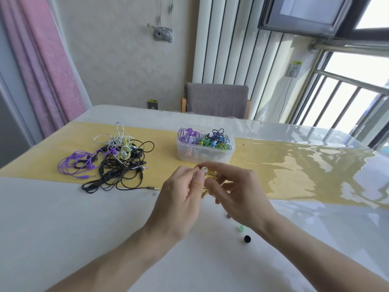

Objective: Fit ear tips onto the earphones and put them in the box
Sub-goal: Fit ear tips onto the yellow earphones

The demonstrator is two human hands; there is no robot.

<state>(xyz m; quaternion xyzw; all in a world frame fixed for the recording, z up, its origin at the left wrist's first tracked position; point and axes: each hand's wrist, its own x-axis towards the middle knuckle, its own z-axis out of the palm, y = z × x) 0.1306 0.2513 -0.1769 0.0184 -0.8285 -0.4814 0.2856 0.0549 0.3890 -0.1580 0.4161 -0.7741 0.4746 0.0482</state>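
Note:
Both hands meet above the table in front of the box. My left hand (pixel 181 194) pinches a yellow earphone (pixel 207 177) whose white ear tip (pixel 204 170) shows between the fingertips. My right hand (pixel 237 189) holds the same earphone and its bunched yellow cable from the right. A clear plastic box (pixel 205 155) just behind the hands holds several coiled earphones in purple, green and dark blue. A tangled pile of earphones (pixel 113 159), purple, black, white and pale yellow, lies to the left on the yellow runner.
Loose ear tips lie on the white table under my right wrist: a green one (pixel 240 228) and a black one (pixel 247 239). A grey chair (pixel 216 100) stands at the far edge. A window with railings is at the right, a pink curtain at the left.

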